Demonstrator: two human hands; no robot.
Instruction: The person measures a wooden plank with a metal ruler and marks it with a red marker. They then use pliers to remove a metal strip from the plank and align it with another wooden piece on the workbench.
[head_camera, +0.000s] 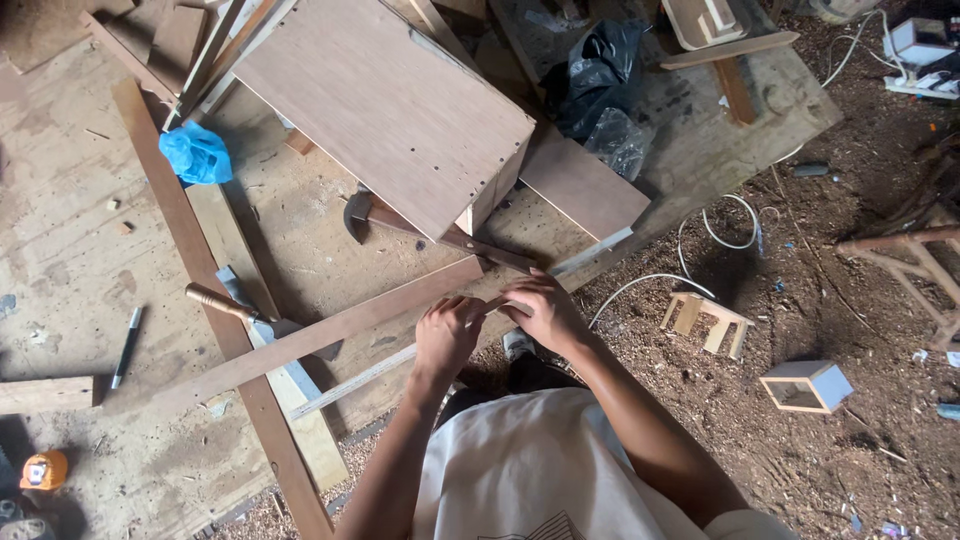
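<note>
Tape measure: I see an orange tape measure (42, 470) at the far left edge of the desk (60, 250), low in my view.
Marker: a dark pen-like marker (126, 346) lies on the bare board, well apart from both hands.
Blue bag: a crumpled blue plastic bag (196, 154) sits near the upper left, against a long dark plank (215, 310) that runs down the desk.
Chisel: a wooden-handled chisel (222, 303) lies across that plank, its blade toward a pale board beside it.
Long strip: a long brown wooden strip (310, 340) runs from lower left up to the right, ending just above my hands.
Hammer: a hammer (362, 212) lies with its head beside the box and its handle running under the box corner toward the right.
Box: a large plywood box (385, 105) stands tilted above the hands, not touched by either.
Left hand: my left hand (447, 335) is curled, fingers pressed together and pinching a thin pale wooden slat (365, 376) that rests at the near desk edge.
Right hand: my right hand (540, 308) is touching the left, fingers closed down on the same slat end; the exact grip is hidden by the knuckles.
Black bag: a black plastic bag (597, 70) lies beyond the box.
Floor: small wooden frames (708, 318) and a little open box (806, 386) sit on the sawdust floor (860, 320), with a white cable (700, 240) near them.
</note>
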